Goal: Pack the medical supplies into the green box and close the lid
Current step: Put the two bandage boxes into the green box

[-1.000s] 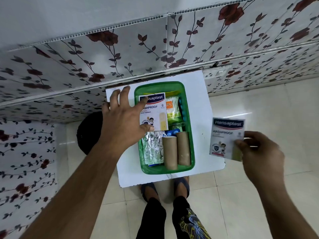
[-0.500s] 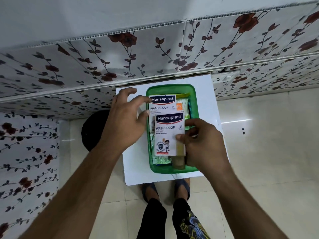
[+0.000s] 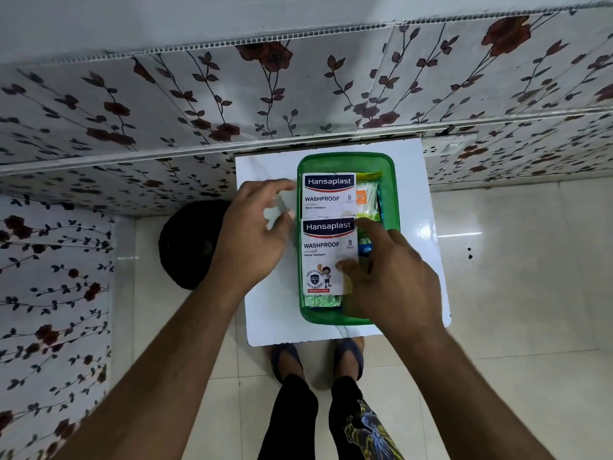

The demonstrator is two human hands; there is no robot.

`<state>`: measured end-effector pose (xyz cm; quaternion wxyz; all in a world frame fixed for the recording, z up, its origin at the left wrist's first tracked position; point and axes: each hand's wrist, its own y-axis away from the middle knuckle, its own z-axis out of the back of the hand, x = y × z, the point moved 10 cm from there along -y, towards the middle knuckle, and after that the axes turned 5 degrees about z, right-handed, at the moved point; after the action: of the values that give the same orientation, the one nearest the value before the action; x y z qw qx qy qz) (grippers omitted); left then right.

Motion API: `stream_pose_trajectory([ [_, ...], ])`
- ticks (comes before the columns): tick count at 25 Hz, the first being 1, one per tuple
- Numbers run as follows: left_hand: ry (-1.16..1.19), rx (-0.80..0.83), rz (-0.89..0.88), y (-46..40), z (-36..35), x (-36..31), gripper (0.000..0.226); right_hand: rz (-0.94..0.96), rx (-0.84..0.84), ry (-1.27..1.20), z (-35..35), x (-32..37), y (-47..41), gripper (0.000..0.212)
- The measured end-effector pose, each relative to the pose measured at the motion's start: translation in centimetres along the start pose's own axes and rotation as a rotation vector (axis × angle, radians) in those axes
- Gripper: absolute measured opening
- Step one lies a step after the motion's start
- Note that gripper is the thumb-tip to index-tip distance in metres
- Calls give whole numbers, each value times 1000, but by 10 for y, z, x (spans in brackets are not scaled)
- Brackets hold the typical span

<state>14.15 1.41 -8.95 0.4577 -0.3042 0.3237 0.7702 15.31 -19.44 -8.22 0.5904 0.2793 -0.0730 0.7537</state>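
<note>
The green box (image 3: 346, 158) sits lidless on the white worktop (image 3: 262, 167), against the floral wall (image 3: 298, 91). Inside, two Hansaplast packs lie face up on its left side: the far pack (image 3: 328, 194) and the near pack (image 3: 323, 257), whose top edge overlaps the far one. Foil strips (image 3: 320, 301) peek out below the near pack; cotton swabs (image 3: 368, 197) lie on the right. The right hand (image 3: 388, 277) rests loosely open, fingertips touching the near pack's right edge. The left hand (image 3: 255, 234) hovers just left of the box, fingers curled, holding nothing.
</note>
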Motion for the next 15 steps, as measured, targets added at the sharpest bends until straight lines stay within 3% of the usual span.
stream_pose_trajectory([
  [3,221,-48,293,7,-1,47,36,-77,-272,-54,41,-31,9,37],
  [4,222,-20,393,11,-8,64,32,-105,-280,-34,45,-41,12,36],
  [9,183,206,535,30,-54,84,20,-139,10,-3,6,-63,13,34],
  [15,308,258,708,33,-70,98,14,-94,-27,-77,5,-61,3,18],
])
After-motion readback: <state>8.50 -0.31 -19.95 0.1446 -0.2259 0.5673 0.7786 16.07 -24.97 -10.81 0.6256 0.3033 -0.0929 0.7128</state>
